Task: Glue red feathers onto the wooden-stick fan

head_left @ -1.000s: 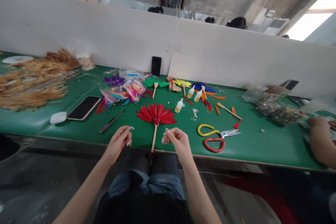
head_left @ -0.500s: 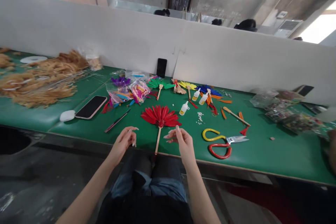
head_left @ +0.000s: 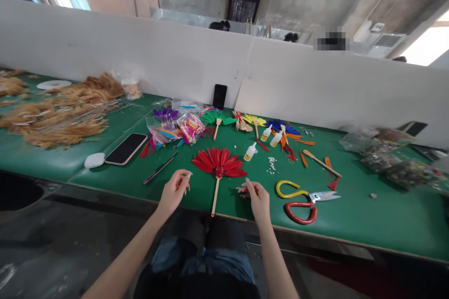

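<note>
A red feather fan lies spread on the green table, its wooden stick handle pointing toward me and reaching the front edge. To the left of the handle hovers my left hand, fingers loosely curled with nothing visible in them. My right hand is on the other side of the handle, fingers bent and apart, also holding nothing I can see. Neither hand touches the fan. Beyond it stands a small white glue bottle, with small white beads scattered beside it. Scissors with yellow and red handles lie right of my right hand.
A thin dark tool and a phone lie left. Behind are bagged feathers, a green fan, a yellow fan and two more glue bottles. Tan plumes cover the far left; bagged beads sit right.
The view has shifted slightly, so everything sits lower and further right. My right hand has moved a little away from the fan's handle; my left is slightly nearer to it.
</note>
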Action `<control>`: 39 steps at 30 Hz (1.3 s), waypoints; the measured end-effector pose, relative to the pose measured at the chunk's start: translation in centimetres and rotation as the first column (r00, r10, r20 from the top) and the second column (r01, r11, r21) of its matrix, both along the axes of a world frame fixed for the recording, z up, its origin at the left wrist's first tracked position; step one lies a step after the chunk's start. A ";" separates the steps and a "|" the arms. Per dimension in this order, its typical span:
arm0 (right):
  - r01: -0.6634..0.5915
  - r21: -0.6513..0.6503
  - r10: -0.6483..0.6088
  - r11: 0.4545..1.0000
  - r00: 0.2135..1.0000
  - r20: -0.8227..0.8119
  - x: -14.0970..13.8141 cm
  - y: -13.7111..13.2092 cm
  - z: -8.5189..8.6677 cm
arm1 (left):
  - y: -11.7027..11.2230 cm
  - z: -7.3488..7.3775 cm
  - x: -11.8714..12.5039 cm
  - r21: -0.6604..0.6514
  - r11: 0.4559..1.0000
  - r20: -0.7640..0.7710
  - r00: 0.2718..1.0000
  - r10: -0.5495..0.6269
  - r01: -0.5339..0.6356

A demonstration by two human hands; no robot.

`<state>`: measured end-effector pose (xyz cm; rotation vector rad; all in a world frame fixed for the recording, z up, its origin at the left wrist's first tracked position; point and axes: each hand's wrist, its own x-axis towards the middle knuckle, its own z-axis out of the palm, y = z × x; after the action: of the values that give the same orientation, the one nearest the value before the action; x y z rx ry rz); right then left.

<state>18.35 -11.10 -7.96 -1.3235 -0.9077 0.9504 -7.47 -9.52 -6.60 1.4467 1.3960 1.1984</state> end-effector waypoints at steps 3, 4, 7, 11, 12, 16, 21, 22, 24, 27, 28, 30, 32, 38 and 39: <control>0.021 0.004 -0.021 1.000 1.000 -0.014 0.1 0.3 -0.5 | -1.4 0.5 1.9 0.062 0.998 -0.235 0.972 0.007 0.008; 0.025 0.007 -0.025 1.000 1.000 -0.011 0.1 0.4 -0.6 | -1.9 0.7 2.7 0.077 0.996 -0.344 0.939 -0.005 0.034; 0.027 0.002 -0.027 1.000 1.000 -0.002 0.0 0.1 -0.5 | -2.8 1.0 5.2 0.017 0.994 -0.625 0.777 -0.077 0.112; 0.012 -0.021 -0.013 1.000 0.999 -0.038 0.1 -0.1 -0.3 | -1.9 0.9 7.7 -0.161 0.978 -0.819 0.535 -0.206 0.130; 0.012 -0.025 -0.013 1.000 0.999 -0.046 0.1 -0.1 -0.3 | -1.5 0.9 8.1 -0.188 0.973 -0.833 0.503 -0.229 0.132; 0.026 -0.048 -0.028 0.999 0.998 -0.051 0.2 0.0 -0.4 | -0.7 0.8 8.3 -0.222 0.964 -0.833 0.485 -0.264 0.145; -0.010 -0.040 0.008 0.999 0.998 -0.061 0.1 -0.3 -0.4 | -0.7 0.8 7.4 -0.221 0.957 -0.804 0.521 -0.286 0.186; -0.012 -0.046 0.008 0.999 0.998 -0.066 0.1 -0.3 -0.4 | -0.6 0.8 7.2 -0.171 0.967 -0.800 0.545 -0.250 0.191; -0.005 -0.067 0.000 0.998 0.997 -0.083 0.2 -0.4 -0.5 | -0.4 0.6 6.8 0.024 0.980 -0.789 0.605 -0.104 0.199; 0.009 -0.084 -0.017 0.996 0.994 -0.105 0.3 -0.4 -0.6 | 0.1 0.0 6.2 0.325 0.910 -0.761 0.642 0.090 0.257; 0.015 -0.082 -0.023 0.996 0.994 -0.103 0.3 -0.4 -0.6 | 0.3 -0.3 6.0 0.363 0.883 -0.771 0.629 0.104 0.299; 0.018 -0.078 -0.026 0.997 0.995 -0.093 0.3 -0.4 -0.5 | 0.5 -0.8 5.8 0.349 0.853 -0.814 0.577 0.071 0.387; 0.009 -0.074 -0.016 0.997 0.996 -0.090 0.3 -0.5 -0.4 | 0.7 -1.1 5.6 0.294 0.849 -0.848 0.529 0.020 0.439; 0.062 -0.069 -0.072 0.996 0.987 -0.143 0.4 -0.6 -0.2 | 0.9 -1.3 5.8 0.218 0.878 -0.874 0.486 -0.019 0.427; 0.065 -0.075 -0.076 0.995 0.986 -0.147 0.4 -0.6 -0.3 | 0.9 -1.4 5.9 0.215 0.882 -0.873 0.488 -0.018 0.418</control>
<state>18.72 -11.69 -8.27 -1.3157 -0.7136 1.0197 -1.59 -8.59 -7.97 2.6922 1.5059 0.5593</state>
